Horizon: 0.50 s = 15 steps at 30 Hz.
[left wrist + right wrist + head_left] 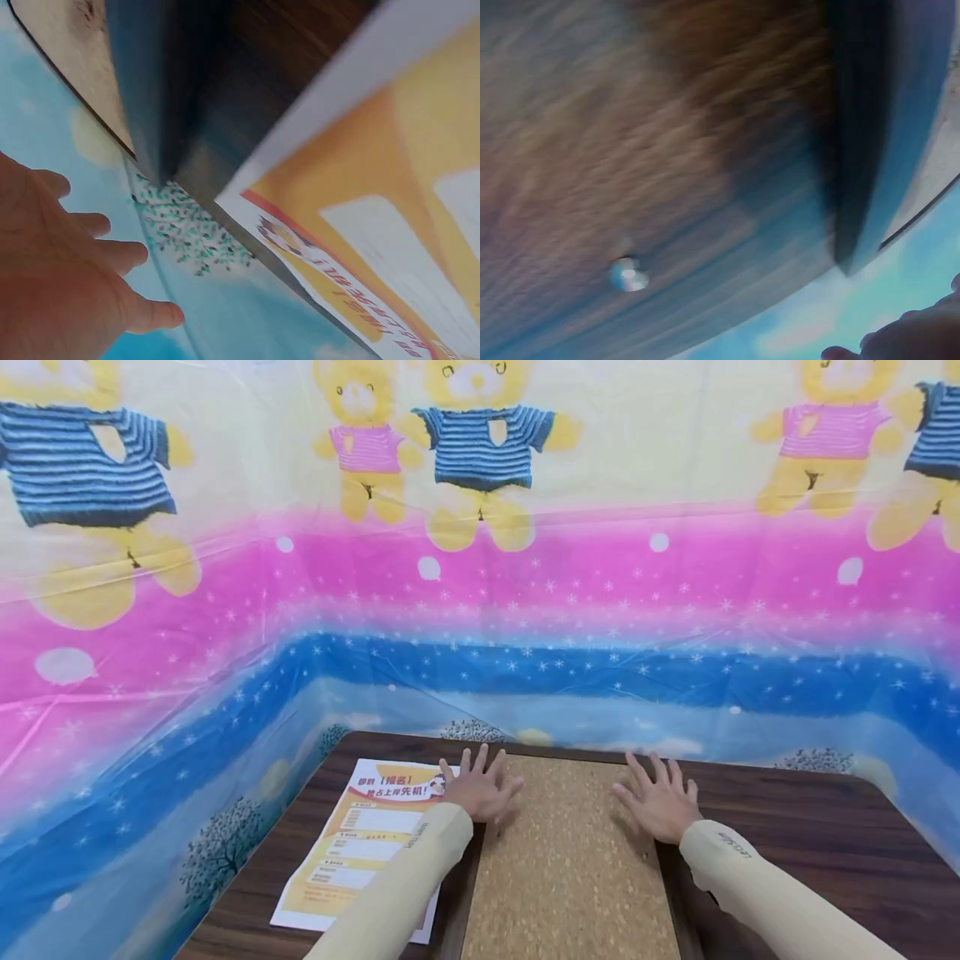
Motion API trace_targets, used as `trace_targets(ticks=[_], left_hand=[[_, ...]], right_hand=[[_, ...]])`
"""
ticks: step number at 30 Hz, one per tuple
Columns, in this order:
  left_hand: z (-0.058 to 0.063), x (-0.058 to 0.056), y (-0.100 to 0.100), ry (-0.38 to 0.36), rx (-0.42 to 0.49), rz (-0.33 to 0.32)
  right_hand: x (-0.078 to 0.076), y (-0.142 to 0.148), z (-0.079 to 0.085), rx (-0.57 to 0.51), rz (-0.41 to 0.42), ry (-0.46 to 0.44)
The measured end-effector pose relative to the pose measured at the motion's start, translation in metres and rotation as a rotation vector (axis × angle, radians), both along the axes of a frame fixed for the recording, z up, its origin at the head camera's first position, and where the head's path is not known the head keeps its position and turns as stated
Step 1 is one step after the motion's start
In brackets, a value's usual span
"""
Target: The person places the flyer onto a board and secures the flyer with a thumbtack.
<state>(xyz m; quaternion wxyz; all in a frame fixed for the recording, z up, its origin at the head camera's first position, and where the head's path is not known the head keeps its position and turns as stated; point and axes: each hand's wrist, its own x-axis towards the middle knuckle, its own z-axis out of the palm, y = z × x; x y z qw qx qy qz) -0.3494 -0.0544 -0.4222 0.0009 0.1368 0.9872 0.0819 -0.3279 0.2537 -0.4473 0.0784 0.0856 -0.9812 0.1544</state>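
A long cork-topped board [570, 860] with dark sides lies on the brown table, running away from me. My left hand [480, 789] is over its left edge near the far end, fingers spread. In the left wrist view the palm and fingers of that left hand [75, 262] are straight and hold nothing. Over the board's right edge is my right hand [660, 802], its fingers also spread. Only part of the right hand [915, 334] shows in the right wrist view, at the lower right corner. Whether either hand touches the cork I cannot tell.
A printed yellow and white sheet [337, 868] lies left of the board, partly under my left forearm. A small shiny round thing [629, 274] shows on the brown surface. A patterned curtain [525, 593] with bears hangs behind the wooden table [810, 843].
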Motion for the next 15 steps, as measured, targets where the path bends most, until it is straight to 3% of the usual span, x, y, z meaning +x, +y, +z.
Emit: trace_targets(ticks=[8, 15], left_hand=[[-0.002, 0.011, -0.037, 0.021, 0.008, -0.004], [-0.002, 0.014, -0.072, 0.038, -0.028, 0.036]], right_hand=[[0.008, 0.023, -0.004, 0.012, -0.002, 0.030], [0.013, 0.048, -0.008, 0.009, 0.006, 0.027]])
